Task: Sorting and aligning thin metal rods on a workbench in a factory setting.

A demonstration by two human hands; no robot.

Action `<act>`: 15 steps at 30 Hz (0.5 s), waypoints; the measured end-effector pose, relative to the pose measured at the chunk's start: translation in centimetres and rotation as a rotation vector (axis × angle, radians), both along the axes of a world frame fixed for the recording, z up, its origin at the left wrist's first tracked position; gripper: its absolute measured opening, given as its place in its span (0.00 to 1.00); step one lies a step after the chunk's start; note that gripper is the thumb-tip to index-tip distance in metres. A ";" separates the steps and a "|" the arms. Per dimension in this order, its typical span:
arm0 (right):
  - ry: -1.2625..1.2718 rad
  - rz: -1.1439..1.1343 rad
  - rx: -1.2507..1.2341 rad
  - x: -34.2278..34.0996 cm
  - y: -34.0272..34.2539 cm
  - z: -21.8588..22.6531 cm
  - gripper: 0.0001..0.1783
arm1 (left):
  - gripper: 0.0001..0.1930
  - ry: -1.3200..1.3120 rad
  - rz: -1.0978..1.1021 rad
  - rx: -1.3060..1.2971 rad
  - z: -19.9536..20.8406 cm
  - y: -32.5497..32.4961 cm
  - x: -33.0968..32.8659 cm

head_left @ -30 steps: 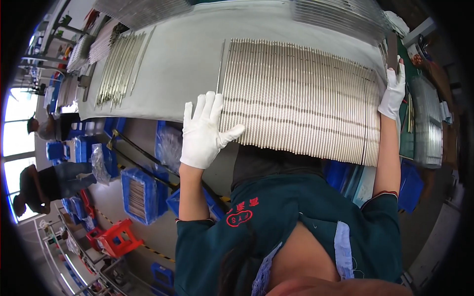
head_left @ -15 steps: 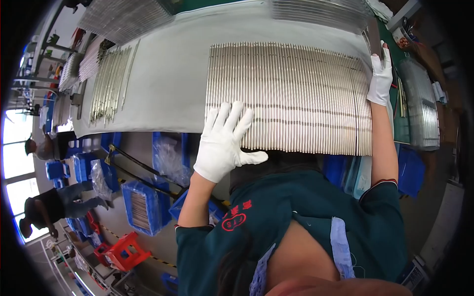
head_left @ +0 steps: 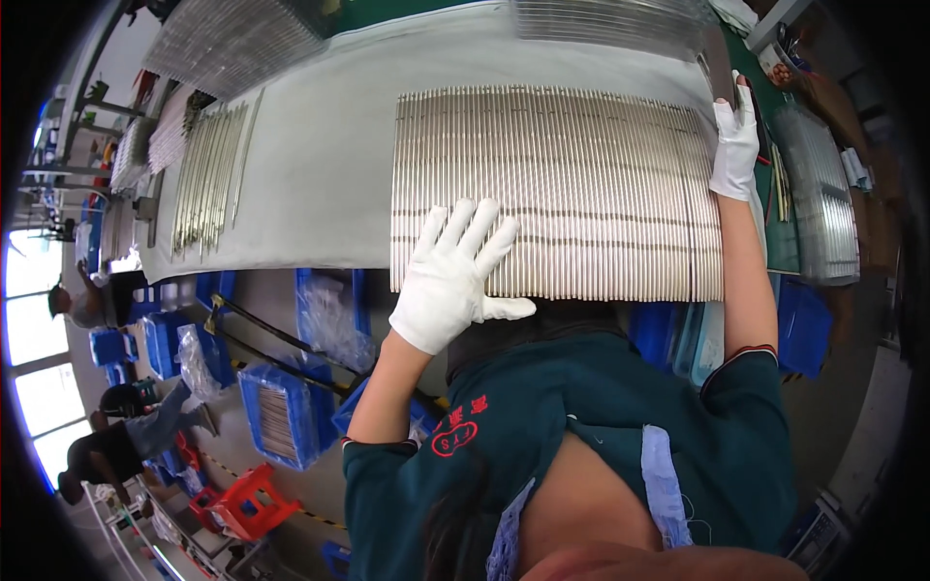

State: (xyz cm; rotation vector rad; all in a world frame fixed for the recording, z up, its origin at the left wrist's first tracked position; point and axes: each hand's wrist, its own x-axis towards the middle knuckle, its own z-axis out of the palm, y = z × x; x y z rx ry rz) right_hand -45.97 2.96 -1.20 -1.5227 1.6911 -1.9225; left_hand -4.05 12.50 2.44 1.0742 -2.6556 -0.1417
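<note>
Here, left hand (head_left: 444,289) splayed flat over silvery rods (head_left: 572,184) — gripping nothing, right hand (head_left: 735,150) by brown bar (head_left: 715,64) — grip unclear.

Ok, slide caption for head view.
White-gloved left hand spread over silvery metal rods laid side by side, white-gloved right hand beside them.

Windows (head_left: 48,399) at far left glare overexposed white.

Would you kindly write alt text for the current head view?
A person's white-gloved left hand lies spread over the near left corner of a wide row of thin metal rods on a pale table, with the gloved right hand beside the row's right end. A smaller group of rods lies farther left.
</note>
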 end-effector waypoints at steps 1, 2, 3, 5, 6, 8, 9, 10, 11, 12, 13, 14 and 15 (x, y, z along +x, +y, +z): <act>0.016 -0.008 -0.002 -0.1 -0.1 -0.2 0.32 | 0.50 0.028 -0.025 0.003 0.2 -0.1 -0.3; 0.025 -0.011 0.004 0.0 -0.2 -0.2 0.32 | 0.50 0.029 -0.028 0.003 0.2 -0.2 -0.3; 0.035 -0.019 0.009 -0.1 -0.1 -0.2 0.32 | 0.50 0.019 -0.035 -0.001 0.1 -0.2 -0.4; 0.069 -0.030 0.004 -0.2 -0.1 -0.3 0.32 | 0.49 -0.003 -0.048 -0.009 -0.1 -0.2 -0.5; 0.055 -0.033 0.005 0.0 0.0 -0.1 0.32 | 0.48 -0.013 -0.046 -0.011 0.0 -0.2 -0.6; 0.123 -0.055 -0.015 -0.9 -0.3 -1.1 0.32 | 0.48 -0.019 -0.045 -0.012 0.4 -0.2 -1.1; 0.101 -0.039 -0.019 -0.4 -0.5 -1.0 0.32 | 0.47 -0.016 -0.047 -0.008 0.3 0.0 -1.3; 0.151 -0.071 -0.021 -0.1 -0.2 -0.4 0.33 | 0.47 -0.013 -0.050 -0.004 0.4 0.1 -1.9; 0.085 -0.039 -0.028 0.2 -0.3 -0.4 0.33 | 0.47 -0.013 -0.068 0.033 0.7 0.2 -2.6; 0.021 -0.009 -0.035 0.2 -0.4 -0.4 0.33 | 0.47 -0.001 -0.079 0.017 0.4 0.5 -3.5; 0.113 -0.043 -0.037 0.2 -0.3 -0.3 0.34 | 0.46 0.012 -0.091 0.001 0.2 0.7 -4.4; 0.114 -0.050 -0.047 0.4 -0.3 -0.3 0.34 | 0.46 0.004 -0.104 0.015 0.2 0.8 -5.1; 0.118 -0.059 -0.057 0.4 -0.2 -0.3 0.34 | 0.46 0.011 -0.118 0.014 0.1 0.7 -5.6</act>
